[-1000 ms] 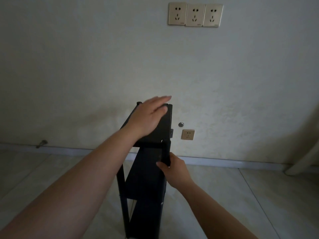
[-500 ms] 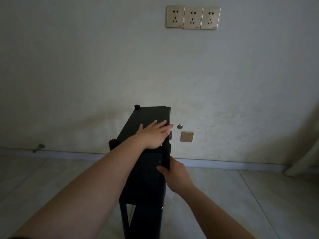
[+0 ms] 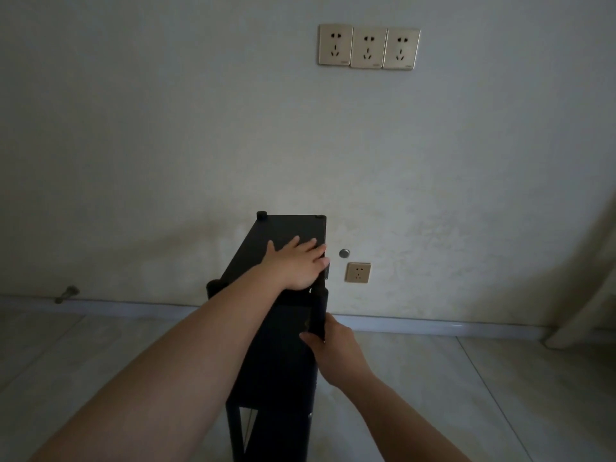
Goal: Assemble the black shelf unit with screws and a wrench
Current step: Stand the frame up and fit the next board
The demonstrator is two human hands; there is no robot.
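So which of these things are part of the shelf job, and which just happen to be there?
Part of the job:
- tall black metal shelf unit
- left hand, flat on its top
- right hand, gripping its front post

Just there:
- three beige wall sockets
- single beige low socket
- round silver wall cap

Black shelf unit [image 3: 286,235] foot below frame edge, right fingertips hidden.

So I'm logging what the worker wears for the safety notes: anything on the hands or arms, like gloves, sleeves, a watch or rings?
Nothing visible: the left hand and right hand are bare, without gloves, and both forearms show no sleeves, watch or rings.
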